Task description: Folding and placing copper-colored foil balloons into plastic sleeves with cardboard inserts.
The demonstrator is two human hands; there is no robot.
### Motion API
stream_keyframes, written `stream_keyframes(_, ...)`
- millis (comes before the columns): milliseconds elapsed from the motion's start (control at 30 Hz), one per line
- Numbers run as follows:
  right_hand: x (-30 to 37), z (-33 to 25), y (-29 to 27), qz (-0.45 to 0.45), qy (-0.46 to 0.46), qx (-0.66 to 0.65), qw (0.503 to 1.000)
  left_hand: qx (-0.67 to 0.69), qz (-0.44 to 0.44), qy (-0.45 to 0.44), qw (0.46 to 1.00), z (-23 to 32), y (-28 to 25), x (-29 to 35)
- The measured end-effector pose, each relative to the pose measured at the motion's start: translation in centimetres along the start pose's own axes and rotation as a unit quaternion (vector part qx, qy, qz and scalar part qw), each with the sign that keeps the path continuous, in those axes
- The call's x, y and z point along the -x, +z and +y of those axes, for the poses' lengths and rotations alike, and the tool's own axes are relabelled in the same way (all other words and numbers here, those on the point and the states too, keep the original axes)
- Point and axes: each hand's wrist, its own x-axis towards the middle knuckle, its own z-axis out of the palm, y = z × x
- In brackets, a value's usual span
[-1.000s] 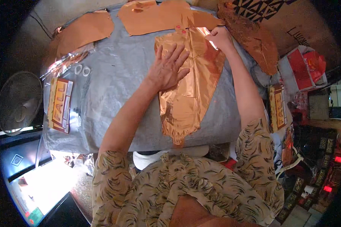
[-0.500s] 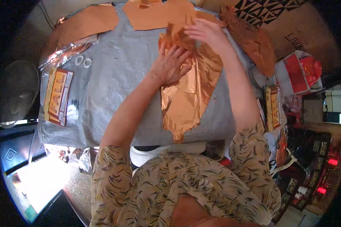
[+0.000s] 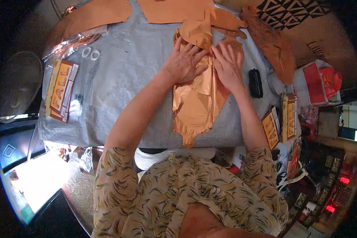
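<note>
A shiny copper-coloured foil balloon point(image 3: 194, 107) lies flat and uninflated on the grey-covered table point(image 3: 146, 59), its narrow tail pointing toward me. The balloon's left side has my left hand point(image 3: 183, 63) lying on it, palm down and fingers spread. Beside it, my right hand point(image 3: 228, 67) rests along the right edge with its fingers stretched out. Part of the foil is folded over in a long crease between the two hands. At the far end, a loose flap of foil point(image 3: 196, 32) lies just beyond my fingertips.
More flat copper foil pieces point(image 3: 174, 11) lie along the far edge, with another piece point(image 3: 271, 43) at right. At left are two white rings point(image 3: 95, 54) and a printed card packet point(image 3: 61, 89). A black case point(image 3: 256, 83) sits right of my hand, near more packets point(image 3: 288, 115).
My right hand has come down from above the far end onto the foil's right side. The right part of the foil is now folded inward. My left hand stays flat on it.
</note>
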Motion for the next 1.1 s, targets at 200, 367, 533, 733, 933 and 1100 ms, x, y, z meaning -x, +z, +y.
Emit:
stream_keyframes(200, 0.3, 0.1, 0.3, -0.023, -0.001, -0.019, 1.000, 0.001, -0.038, -0.012, 0.999, 0.0, -0.1, 0.1)
stream_keyframes(367, 0.4, 0.2, 0.4, -0.014, -0.015, 0.004, 1.000, -0.002, -0.069, -0.024, 0.997, 0.1, -0.1, 0.0)
stream_keyframes(533, 0.3, -0.2, -0.4, -0.006, -0.040, 0.054, 0.998, -0.010, -0.101, -0.035, 0.994, 0.1, 0.1, 0.0)
stream_keyframes(733, -0.1, 0.2, -1.3, -0.013, -0.061, 0.073, 0.995, -0.006, -0.109, -0.030, 0.994, -0.1, 0.3, 0.1)
stream_keyframes(933, -0.1, 0.0, -1.1, 0.002, -0.070, 0.072, 0.995, 0.062, -0.037, -0.062, 0.995, -3.2, 1.1, 0.4)
stream_keyframes(1100, 0.1, 0.7, -0.8, -0.018, -0.050, 0.084, 0.995, 0.099, 0.130, -0.115, 0.980, -0.4, -2.7, -0.8)
